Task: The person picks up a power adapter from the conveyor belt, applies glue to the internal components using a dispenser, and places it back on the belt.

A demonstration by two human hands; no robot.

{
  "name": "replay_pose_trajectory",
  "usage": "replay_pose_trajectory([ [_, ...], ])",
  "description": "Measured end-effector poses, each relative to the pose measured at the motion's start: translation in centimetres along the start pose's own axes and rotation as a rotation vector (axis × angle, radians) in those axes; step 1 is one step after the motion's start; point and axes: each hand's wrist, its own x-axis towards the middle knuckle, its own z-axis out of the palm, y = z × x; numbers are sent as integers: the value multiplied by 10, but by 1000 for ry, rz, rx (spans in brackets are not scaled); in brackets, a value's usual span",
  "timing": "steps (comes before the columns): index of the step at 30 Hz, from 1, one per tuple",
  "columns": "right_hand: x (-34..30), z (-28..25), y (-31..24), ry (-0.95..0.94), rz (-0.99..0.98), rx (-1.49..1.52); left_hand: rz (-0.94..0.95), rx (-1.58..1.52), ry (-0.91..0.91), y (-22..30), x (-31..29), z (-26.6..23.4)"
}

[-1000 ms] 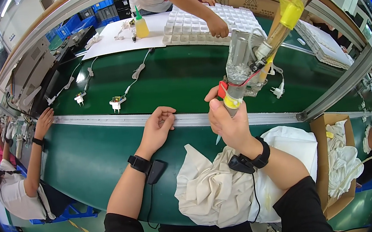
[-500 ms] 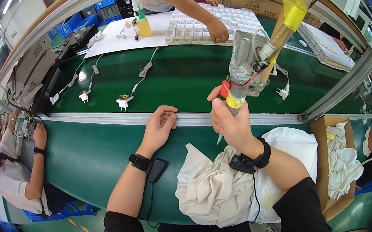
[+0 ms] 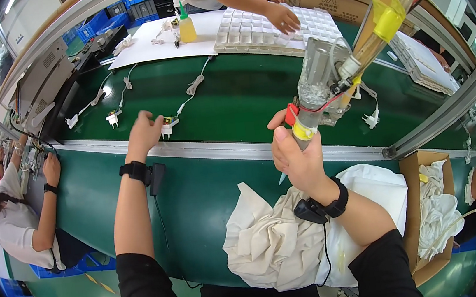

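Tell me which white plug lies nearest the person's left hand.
The plug immediately right of the left hand; two other plugs lie apart on its left, another plug far right.

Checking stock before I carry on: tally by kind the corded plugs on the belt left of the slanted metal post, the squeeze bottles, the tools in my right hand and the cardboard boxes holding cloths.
Corded plugs: 4
Squeeze bottle: 1
Taped tool in the right hand: 1
Box of cloths: 1
Total: 7
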Motion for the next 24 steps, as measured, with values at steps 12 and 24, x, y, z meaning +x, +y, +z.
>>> replay_pose_trajectory([
  [12,10,-8,-6,66,12,-37,-524,-1547,-739,123,-41,-3],
  [24,22,-12,-17,83,53,-90,-459,-1815,-1369,181,-163,1],
])
